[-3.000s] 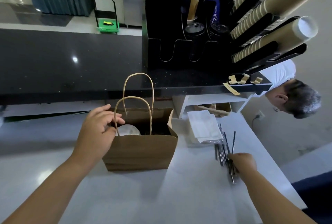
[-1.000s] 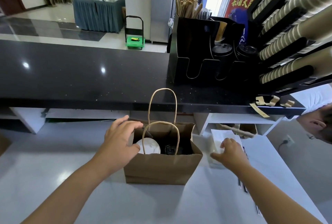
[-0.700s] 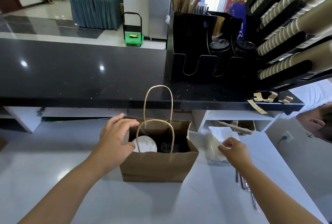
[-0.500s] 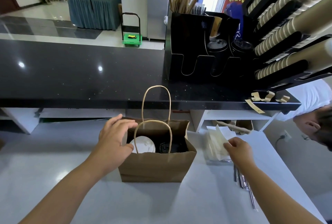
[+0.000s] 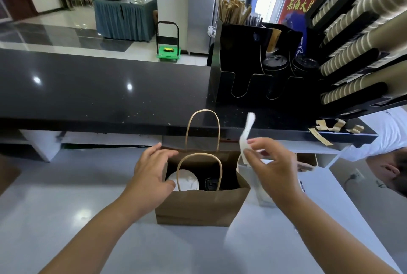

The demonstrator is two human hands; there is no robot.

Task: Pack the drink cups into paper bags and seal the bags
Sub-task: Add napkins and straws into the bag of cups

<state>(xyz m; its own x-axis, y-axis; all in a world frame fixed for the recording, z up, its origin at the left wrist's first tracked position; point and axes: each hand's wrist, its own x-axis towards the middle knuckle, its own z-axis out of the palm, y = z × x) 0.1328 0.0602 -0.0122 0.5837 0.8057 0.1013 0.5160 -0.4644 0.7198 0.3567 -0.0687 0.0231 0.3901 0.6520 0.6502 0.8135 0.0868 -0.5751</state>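
A brown paper bag (image 5: 198, 207) with two twisted handles stands open on the white counter (image 5: 66, 218). Inside it sit a cup with a white lid (image 5: 187, 182) and a cup with a dark lid (image 5: 210, 184). My left hand (image 5: 152, 170) grips the bag's left rim, thumb on the near side. My right hand (image 5: 271, 168) is raised just right of the bag's mouth and pinches a white napkin (image 5: 246, 135) that sticks upward.
A stack of napkins in clear wrap (image 5: 259, 185) lies right of the bag. A black raised counter (image 5: 99, 93) runs behind, with a black organiser (image 5: 242, 71) and racks of paper cups (image 5: 356, 42). A person's head (image 5: 394, 170) is at the far right.
My right hand moved from the straws to the napkin stack, pulled one napkin free and lifted it toward the bag. My left hand stayed on the bag's rim.
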